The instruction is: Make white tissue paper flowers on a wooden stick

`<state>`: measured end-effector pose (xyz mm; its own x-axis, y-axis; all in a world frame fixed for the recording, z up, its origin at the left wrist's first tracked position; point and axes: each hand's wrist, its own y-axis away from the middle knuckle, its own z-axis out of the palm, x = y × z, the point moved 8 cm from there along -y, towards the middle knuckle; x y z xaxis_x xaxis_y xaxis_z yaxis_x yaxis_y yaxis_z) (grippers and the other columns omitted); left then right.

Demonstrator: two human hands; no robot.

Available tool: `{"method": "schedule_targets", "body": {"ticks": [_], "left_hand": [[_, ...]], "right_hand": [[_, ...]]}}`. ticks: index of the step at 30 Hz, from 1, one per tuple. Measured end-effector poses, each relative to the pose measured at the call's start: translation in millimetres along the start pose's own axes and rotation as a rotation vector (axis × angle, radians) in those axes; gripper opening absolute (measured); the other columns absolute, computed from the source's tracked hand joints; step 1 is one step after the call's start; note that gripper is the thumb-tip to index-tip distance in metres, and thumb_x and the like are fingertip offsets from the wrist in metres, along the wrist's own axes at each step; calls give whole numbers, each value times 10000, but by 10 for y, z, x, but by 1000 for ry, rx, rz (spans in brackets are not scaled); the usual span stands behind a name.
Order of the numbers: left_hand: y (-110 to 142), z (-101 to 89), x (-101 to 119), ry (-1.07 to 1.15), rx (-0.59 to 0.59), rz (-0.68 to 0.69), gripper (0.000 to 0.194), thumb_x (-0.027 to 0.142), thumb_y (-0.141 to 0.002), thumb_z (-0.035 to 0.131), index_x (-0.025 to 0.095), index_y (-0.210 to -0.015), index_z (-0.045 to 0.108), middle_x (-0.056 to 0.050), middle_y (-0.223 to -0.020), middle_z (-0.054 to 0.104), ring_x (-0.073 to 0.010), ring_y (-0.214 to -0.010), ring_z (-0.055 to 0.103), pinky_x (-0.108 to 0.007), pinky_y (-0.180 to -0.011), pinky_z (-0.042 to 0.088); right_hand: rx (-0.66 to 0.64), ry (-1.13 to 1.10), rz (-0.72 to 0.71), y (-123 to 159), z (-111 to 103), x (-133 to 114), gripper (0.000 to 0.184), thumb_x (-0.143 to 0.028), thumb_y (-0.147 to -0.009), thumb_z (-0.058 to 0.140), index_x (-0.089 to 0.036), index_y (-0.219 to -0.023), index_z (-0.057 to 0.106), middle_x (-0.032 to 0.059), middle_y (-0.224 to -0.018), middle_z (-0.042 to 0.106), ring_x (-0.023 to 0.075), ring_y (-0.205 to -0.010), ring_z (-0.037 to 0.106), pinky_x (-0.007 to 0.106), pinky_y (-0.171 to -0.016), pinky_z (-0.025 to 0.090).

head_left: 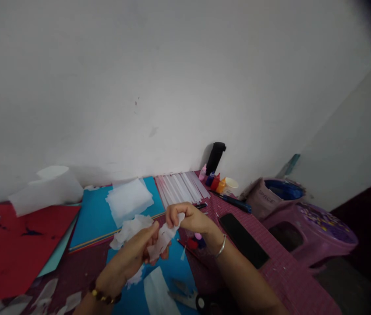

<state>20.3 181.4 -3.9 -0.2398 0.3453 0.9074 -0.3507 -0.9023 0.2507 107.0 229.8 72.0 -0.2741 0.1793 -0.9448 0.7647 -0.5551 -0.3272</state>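
A small strip of thin white paper [164, 239] is stretched between my two hands above a blue sheet [182, 267]. My left hand [144, 245] pinches its lower left end, thumb on top. At the upper right end, the fingers of my right hand [190, 217] are closed on the same strip. Crumpled white paper pieces [129, 231] lie just behind my left hand. Below my hands rest a white paper strip [159, 291] and a pair of scissors [188, 299], whose handles are partly in shadow.
White paper sheets [131, 202] lie on a blue folder [90, 218] at the back. Small paint bottles [216, 181] and a black bottle [216, 157] stand by the wall. A phone [244, 240] lies right; a pink stool [323, 227] stands beyond. Red card [40, 258] lies left.
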Motion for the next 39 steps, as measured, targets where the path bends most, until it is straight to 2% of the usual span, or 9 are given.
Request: {"method": "schedule_targets", "body": {"ticks": [4,8,11,17,20,24,29,35,39], "left_hand": [[11,74,86,-82,-12,57,335,404,-789,591,135,-611,682,-69,-562,651,-129,-481,519,-229,-478,363],[11,9,86,-47,104,69,181,319,-692,671,162,-601,676,-43,-548,655,-152,-503,559,-238,-486,402],[26,-37,85,-74,161,85,180,314,-685,657,164,-586,670,-39,-568,659,-159,-545,572,-250,-542,427],[59,-13,288,-417,170,218,307,314,-776,514,159,-518,572,27,-485,476,-109,-491,401,-230,-488,288],[119,-22,474,-608,270,359,311,325,-794,489,179,-519,480,46,-517,383,-109,-501,369,-235,-490,266],[229,22,659,-882,377,525,312,291,-832,452,184,-539,460,25,-586,444,-133,-569,462,-247,-557,319],[263,6,665,-1089,426,537,288,263,-852,433,181,-592,526,3,-629,513,-153,-617,519,-263,-593,339],[239,-52,646,-1050,447,527,292,248,-842,434,181,-569,515,25,-575,464,-132,-540,485,-244,-531,324],[244,-73,670,-1000,465,535,293,270,-839,439,182,-573,523,26,-575,472,-134,-547,491,-238,-525,334]], "right_hand": [[-19,16,3,-1,43,27,191,-179,-760,600,-166,-600,497,3,-680,525,112,-646,482,257,-649,378],[-16,-27,2,1,23,69,227,-218,-775,614,-165,-596,485,0,-670,509,109,-632,464,252,-633,371],[-12,-62,-30,-6,-2,33,267,-269,-773,635,-162,-586,477,9,-682,510,111,-639,466,248,-624,372],[109,-16,-34,-26,-60,-50,259,-235,-735,672,-152,-574,488,45,-891,562,140,-830,548,263,-739,420],[159,-42,70,-23,-72,41,166,-278,-745,652,-163,-678,553,40,-869,582,129,-748,562,245,-653,432],[167,-72,201,-8,-84,154,233,-381,-740,639,-154,-771,593,13,-726,569,108,-599,529,237,-575,424],[156,79,209,-4,-103,105,395,-526,-728,620,-135,-784,605,16,-717,560,98,-618,485,218,-569,387],[150,194,324,22,-24,238,419,-241,-655,719,-170,-1039,567,-17,-807,569,61,-592,479,169,-525,375],[173,82,378,35,-2,360,253,-176,-673,660,-147,-914,587,-31,-701,587,65,-565,526,171,-534,405]]}}
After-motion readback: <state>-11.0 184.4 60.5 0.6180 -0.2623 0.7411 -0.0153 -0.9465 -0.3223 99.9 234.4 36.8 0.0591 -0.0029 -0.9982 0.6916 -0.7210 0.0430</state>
